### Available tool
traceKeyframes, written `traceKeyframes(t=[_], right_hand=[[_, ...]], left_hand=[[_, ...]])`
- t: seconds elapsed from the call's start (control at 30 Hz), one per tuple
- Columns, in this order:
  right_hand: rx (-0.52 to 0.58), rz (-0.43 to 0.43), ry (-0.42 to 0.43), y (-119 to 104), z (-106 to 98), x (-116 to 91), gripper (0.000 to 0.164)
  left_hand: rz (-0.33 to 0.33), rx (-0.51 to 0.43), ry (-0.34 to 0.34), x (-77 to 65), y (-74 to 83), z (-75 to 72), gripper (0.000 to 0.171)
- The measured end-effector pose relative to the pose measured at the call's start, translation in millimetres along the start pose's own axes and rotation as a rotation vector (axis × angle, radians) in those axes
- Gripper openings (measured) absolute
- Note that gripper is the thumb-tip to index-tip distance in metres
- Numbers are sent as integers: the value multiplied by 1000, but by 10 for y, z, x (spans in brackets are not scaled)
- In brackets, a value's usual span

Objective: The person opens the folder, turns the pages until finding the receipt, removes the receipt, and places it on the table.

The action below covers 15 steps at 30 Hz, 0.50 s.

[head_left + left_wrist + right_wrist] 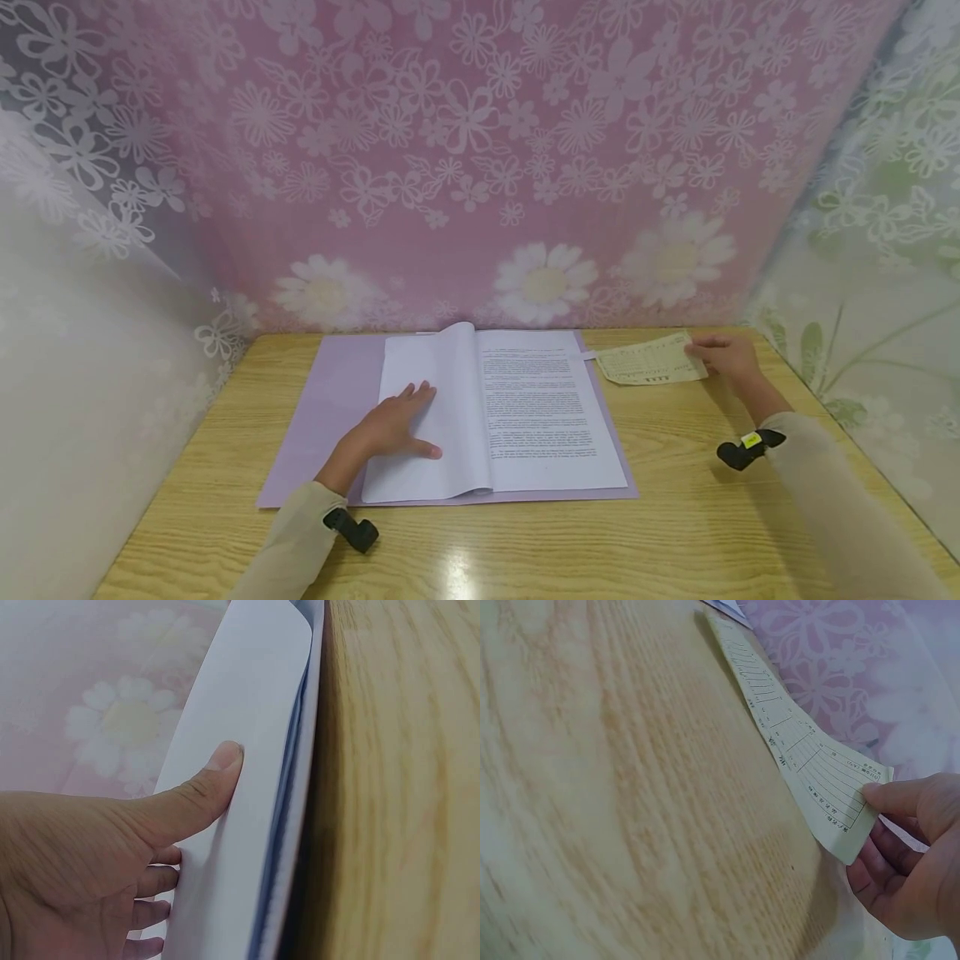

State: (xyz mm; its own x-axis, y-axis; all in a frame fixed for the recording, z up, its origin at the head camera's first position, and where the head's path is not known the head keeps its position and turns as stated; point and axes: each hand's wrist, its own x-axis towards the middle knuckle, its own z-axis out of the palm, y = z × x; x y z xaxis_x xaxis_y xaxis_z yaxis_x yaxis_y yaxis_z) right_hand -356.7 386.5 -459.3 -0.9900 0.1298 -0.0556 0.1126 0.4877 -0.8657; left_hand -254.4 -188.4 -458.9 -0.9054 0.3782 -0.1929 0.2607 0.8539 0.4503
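Observation:
My left hand (399, 423) lies with its fingers spread on the blank turned-over pages (450, 433) of a stapled-looking stack of white sheets. The facing printed page (536, 417) lies flat at the right, and a purple folder (300, 442) is spread under the stack. In the left wrist view the thumb (225, 761) rests on the white paper. Beyond the folder's right edge, my right hand (726, 362) pinches the right end of a pale yellow printed slip (648, 360) between thumb and fingers. The slip's left end is near a small white tab (587, 356) at the page edge.
The wooden table (540, 550) carries everything. A pink flowered curtain (420, 208) stands along its back edge, with pale flowered sheets at the left and right sides. Black wrist cameras (750, 450) are strapped to both sleeves.

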Motion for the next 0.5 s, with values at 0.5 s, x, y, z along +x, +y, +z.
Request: traceKeyframes(t=[0.5], right_hand=[[-121,17,16,22,86,-18,50]], left_hand=[[-2,-10,-9,-4,11,-16,110]])
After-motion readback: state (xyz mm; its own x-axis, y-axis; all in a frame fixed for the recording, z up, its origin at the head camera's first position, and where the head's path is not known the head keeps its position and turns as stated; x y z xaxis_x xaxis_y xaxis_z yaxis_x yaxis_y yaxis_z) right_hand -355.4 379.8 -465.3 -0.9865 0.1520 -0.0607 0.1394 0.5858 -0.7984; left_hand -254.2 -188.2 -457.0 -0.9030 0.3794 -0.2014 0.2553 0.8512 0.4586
